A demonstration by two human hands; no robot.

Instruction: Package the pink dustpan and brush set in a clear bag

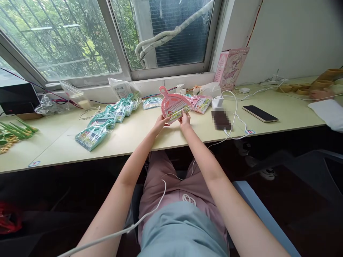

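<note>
Both hands closed on the pink dustpan set (171,101): left hand (160,123) at the lower left corner, right hand (184,119) at the lower right, handle upward, printed card (175,113) toward the wearer; set held over the desk (134,139), contact of its lower edge with the surface not discernible; judgement on handling: film looks slick, so pinch pan and brush together through the wrapper, press evenly from both corners, tilt slowly to avoid creasing the card, and leave clearance from the second pink set (202,104) just behind, with the green sets (92,135) apart at left
</note>
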